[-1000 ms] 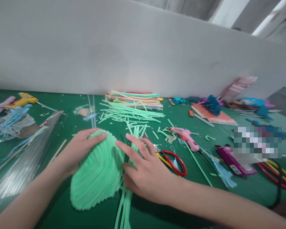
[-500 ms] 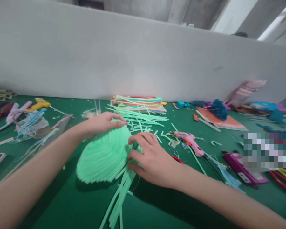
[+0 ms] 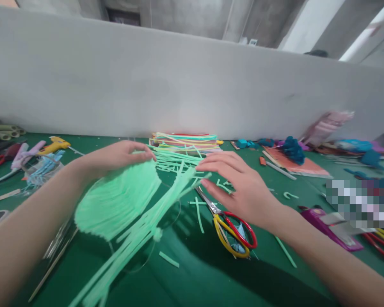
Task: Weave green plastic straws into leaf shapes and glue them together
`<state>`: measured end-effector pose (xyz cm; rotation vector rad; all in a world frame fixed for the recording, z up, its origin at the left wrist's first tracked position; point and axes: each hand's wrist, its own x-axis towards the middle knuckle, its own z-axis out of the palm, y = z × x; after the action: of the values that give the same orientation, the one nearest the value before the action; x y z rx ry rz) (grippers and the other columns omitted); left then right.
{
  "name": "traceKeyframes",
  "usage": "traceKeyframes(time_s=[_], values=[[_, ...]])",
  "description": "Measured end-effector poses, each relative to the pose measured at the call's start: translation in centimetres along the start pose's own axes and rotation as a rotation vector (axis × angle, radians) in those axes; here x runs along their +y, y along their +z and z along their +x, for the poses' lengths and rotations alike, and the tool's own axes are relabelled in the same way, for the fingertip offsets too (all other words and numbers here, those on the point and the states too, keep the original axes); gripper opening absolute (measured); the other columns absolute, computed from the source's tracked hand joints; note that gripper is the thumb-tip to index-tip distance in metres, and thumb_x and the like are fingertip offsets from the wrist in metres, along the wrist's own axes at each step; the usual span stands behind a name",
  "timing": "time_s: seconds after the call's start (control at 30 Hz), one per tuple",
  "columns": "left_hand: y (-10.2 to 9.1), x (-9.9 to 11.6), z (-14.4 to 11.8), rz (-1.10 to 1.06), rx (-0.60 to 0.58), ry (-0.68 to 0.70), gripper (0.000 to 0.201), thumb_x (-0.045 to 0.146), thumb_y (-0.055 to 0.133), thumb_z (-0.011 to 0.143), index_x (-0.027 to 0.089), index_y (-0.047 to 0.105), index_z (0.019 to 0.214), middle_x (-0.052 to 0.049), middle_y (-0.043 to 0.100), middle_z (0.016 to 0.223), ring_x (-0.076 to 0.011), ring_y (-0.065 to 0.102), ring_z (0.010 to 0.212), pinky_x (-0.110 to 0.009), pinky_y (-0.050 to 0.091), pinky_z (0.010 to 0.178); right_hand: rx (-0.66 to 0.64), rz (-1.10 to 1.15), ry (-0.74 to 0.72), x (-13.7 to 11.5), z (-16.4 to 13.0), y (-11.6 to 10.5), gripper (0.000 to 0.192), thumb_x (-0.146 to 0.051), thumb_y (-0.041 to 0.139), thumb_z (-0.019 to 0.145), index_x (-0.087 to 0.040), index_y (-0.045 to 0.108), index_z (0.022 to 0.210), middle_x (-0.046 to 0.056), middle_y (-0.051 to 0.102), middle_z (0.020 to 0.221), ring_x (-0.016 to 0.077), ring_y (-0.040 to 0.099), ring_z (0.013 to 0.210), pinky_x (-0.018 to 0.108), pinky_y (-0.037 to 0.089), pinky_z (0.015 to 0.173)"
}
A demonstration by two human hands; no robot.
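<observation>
Pinched along its upper edge, a fan-shaped panel of mint-green pipe cleaners (image 3: 118, 202) hangs from my left hand (image 3: 123, 155), tilted above the table. My right hand (image 3: 235, 177) has its fingers stretched out and apart, with the thumb below. Its fingertips are at the upper ends of a long loose bundle of green pipe cleaners (image 3: 147, 217), which runs diagonally down to the lower left, beside the panel. Whether they touch it is hard to tell. A thin thread loops by the bundle. Under my right hand lie scissors (image 3: 232, 232) with one red and one yellow handle.
Behind my hands are a stack of multicoloured pipe cleaners (image 3: 185, 138) and scattered green pieces. A yellow glue gun (image 3: 54, 146) is at the left. At the right are an orange sheet (image 3: 312, 164) and a purple tool (image 3: 323, 228). A pale partition (image 3: 192, 81) stands behind.
My left hand and the panel have moved left. My right hand has moved right and up off the panel, its fingers now spread. The bundle has swung diagonal, and the scissors have come into view.
</observation>
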<state>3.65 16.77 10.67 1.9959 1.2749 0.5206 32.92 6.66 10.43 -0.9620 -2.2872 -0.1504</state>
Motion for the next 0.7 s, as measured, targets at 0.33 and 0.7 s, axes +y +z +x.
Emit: traceKeyframes(time_s=[0.33,0.7], values=[[11.7,0.5,0.1,0.242,-0.049,0.332,0.026,0.038,0.055,0.087,0.020,0.064,0.104,-0.011,0.061,0.111,-0.0272,0.053,0.104,-0.041,0.041,0.087,-0.633,0.193,0.104,-1.3,-3.4,5.7,0.010,-0.030,0.067,0.087,-0.021,0.072,0.087,0.003,0.066,0.083,0.0188,0.060,0.087,0.034,0.044,0.085],[14.4,-1.1,-11.8,0.559,-0.298,0.156,0.026,0.029,0.037,0.096,0.021,0.060,0.086,-0.008,0.058,0.093,-0.0242,0.056,0.081,-0.038,0.042,0.068,-0.775,0.204,0.089,-1.7,-5.2,5.2,0.006,-0.024,0.065,0.089,-0.020,0.067,0.091,0.004,0.065,0.086,0.0198,0.058,0.087,0.032,0.042,0.075]])
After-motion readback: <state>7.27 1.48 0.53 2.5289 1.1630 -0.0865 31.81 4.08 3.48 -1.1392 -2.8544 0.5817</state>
